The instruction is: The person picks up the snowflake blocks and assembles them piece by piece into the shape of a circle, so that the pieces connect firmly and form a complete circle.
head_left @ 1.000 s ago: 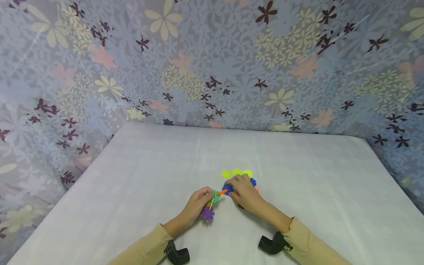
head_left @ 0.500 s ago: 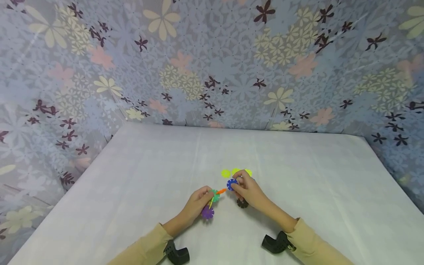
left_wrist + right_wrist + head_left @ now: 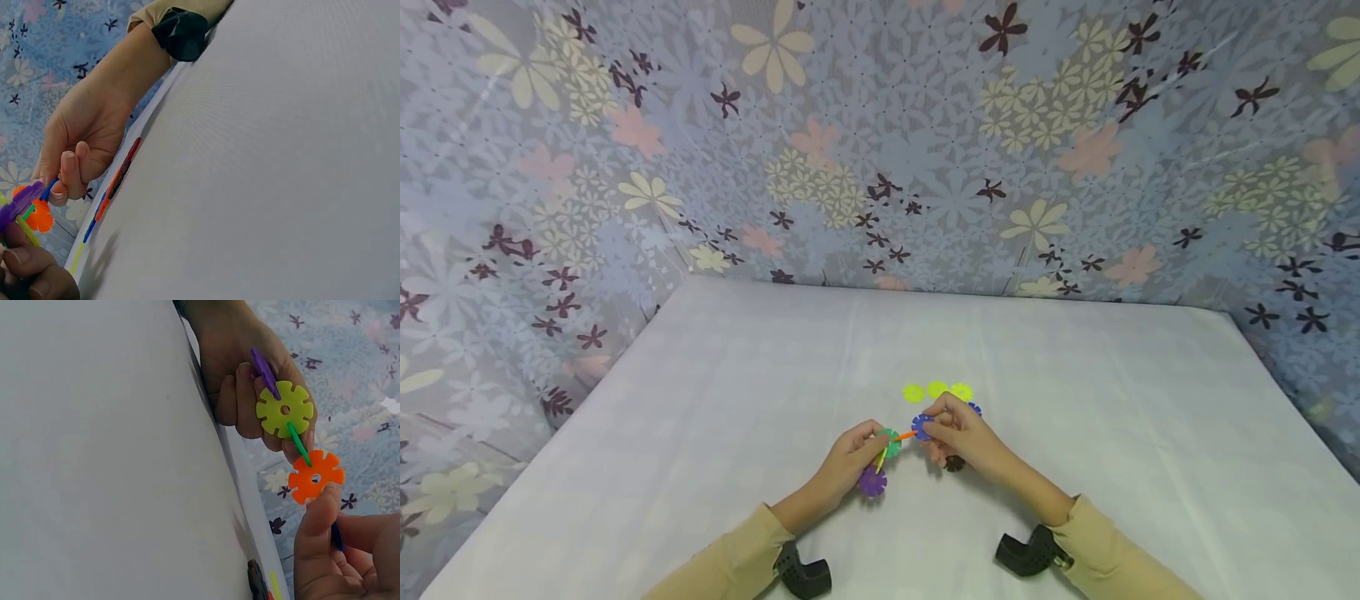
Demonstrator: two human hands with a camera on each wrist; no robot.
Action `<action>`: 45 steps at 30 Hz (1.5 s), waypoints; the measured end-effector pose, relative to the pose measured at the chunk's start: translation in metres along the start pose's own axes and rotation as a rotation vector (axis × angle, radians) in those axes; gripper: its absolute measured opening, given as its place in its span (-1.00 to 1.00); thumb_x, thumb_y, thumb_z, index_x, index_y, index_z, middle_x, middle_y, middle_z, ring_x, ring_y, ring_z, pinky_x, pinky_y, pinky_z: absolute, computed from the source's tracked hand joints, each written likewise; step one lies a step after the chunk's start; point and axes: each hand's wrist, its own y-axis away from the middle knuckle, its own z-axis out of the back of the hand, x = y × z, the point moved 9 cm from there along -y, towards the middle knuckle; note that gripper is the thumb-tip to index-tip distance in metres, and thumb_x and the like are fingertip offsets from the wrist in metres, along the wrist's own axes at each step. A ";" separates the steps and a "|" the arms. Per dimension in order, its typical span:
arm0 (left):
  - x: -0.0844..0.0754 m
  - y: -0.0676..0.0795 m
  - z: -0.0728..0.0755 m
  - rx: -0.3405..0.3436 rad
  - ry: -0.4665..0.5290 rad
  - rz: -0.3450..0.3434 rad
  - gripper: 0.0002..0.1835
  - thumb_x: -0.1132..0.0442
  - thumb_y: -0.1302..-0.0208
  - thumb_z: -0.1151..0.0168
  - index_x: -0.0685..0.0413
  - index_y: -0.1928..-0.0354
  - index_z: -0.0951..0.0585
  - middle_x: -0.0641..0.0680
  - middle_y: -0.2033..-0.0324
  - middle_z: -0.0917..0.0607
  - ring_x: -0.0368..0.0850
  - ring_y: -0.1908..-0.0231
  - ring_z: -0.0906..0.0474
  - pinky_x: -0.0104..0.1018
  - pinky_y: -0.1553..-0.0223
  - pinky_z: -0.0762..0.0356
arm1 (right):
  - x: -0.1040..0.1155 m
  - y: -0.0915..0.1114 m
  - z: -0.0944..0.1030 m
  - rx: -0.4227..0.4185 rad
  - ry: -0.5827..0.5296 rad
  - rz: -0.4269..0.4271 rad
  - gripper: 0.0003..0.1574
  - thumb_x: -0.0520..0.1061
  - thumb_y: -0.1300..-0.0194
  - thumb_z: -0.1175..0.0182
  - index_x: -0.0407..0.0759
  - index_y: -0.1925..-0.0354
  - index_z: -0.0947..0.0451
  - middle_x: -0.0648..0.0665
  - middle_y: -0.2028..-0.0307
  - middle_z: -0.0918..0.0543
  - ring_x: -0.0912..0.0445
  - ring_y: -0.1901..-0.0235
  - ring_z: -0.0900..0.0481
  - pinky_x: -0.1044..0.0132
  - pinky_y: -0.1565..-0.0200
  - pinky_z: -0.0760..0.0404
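Observation:
My left hand (image 3: 850, 454) holds a short chain of notched plastic snowflake discs. In the right wrist view, a purple disc (image 3: 265, 375), a yellow-green disc (image 3: 272, 412), a green disc (image 3: 299, 444) and an orange disc (image 3: 328, 469) are joined edge to edge, slot in slot. Fingers of the left hand lie behind the yellow-green one. Between thumb and fingertips, my right hand (image 3: 966, 433) pinches a blue disc (image 3: 921, 427) right at the orange disc's free edge. The right thumb overlaps the orange rim. Both hands are raised over the table.
Beyond the hands, a row of yellow discs (image 3: 913, 392) lies on the white-covered table (image 3: 737, 375). Another blue disc (image 3: 975, 408) and a dark brown disc (image 3: 953, 463) lie beside the right hand, which partly hides them. Floral cloth (image 3: 925, 167) hangs behind the table.
The right hand shifted right and turned with the blue disc, then came back left, bringing it against the orange disc. The left hand and its chain stayed nearly still.

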 end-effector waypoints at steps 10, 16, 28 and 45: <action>0.004 -0.002 -0.001 0.026 -0.019 -0.069 -0.79 0.39 -0.34 0.11 0.51 0.31 -0.39 -0.11 0.71 -0.30 -0.36 0.73 -0.16 -0.52 0.68 -0.17 | 0.004 0.005 -0.003 -0.055 -0.016 0.017 -0.77 -0.31 -0.30 0.01 -0.47 0.22 -0.17 -0.33 0.53 -0.48 0.16 0.64 -0.47 0.38 0.60 -0.47; -0.007 0.003 -0.001 0.024 -0.077 -0.097 -0.81 0.43 -0.33 0.14 0.50 0.34 -0.39 -0.09 0.70 -0.29 -0.35 0.73 -0.15 -0.51 0.69 -0.15 | 0.006 0.007 -0.007 -0.103 -0.052 0.074 -0.79 -0.36 -0.29 0.02 -0.48 0.27 -0.14 -0.37 0.54 -0.48 0.18 0.64 -0.48 0.38 0.61 -0.46; -0.017 0.007 -0.003 0.038 -0.155 -0.130 -0.83 0.47 -0.32 0.14 0.50 0.36 -0.39 -0.07 0.71 -0.28 -0.35 0.72 -0.14 -0.51 0.67 -0.14 | -0.004 0.007 -0.009 -0.153 -0.112 0.015 -0.83 -0.36 -0.26 0.00 -0.41 0.28 -0.18 -0.12 0.59 -0.50 0.19 0.66 -0.47 0.44 0.62 -0.44; -0.007 0.004 0.001 -0.016 -0.050 -0.004 -0.79 0.37 -0.34 0.10 0.40 0.41 -0.38 -0.05 0.79 -0.32 -0.32 0.80 -0.16 -0.51 0.75 -0.15 | 0.001 0.008 -0.021 -0.172 0.011 0.041 -0.67 -0.36 -0.34 0.13 -0.48 -0.04 -0.19 -0.20 0.48 -0.42 0.16 0.55 -0.42 0.39 0.42 -0.49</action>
